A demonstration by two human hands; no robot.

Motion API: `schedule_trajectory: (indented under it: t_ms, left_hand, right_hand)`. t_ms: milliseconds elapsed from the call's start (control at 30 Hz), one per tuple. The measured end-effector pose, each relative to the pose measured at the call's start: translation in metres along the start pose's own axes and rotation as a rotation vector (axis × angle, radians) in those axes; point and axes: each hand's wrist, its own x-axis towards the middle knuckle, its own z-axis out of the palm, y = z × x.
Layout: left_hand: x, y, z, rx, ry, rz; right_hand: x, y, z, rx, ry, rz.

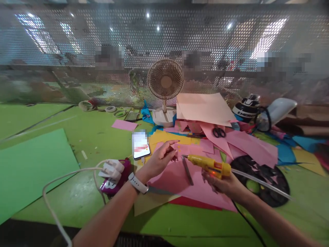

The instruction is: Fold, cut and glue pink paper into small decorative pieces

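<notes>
A yellow hot glue gun (205, 163) is gripped in my right hand (218, 181), its nozzle pointing left. A long clear glue stick (262, 183) sticks out of its back, and a small orange light glows on its side. Just left of the nozzle is my left hand (164, 154), index finger stretched out and the other fingers curled in with the thumb. Whatever those fingers hold is too small to make out. Beneath both hands lie pink paper sheets (169, 178), with a slim grey cutter-like tool (187, 171) on top.
A phone (141, 145) lies left of my left hand, near a purple power strip (115, 181) with white plugs. Behind stand a fan (166, 82) and stacked pale paper (205, 108). Scissors (219, 132) rest on paper; a black round mat (277, 181) lies right.
</notes>
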Motion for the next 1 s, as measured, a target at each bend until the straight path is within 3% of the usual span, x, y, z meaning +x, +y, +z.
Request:
schedule_trajectory:
  t_ms: [1000]
  left_hand:
    - [-0.0008,0.0009,0.0056,-0.061,-0.004,-0.004]
  right_hand:
    - [-0.0023,-0.0002,0.0074,0.007,0.063,0.001]
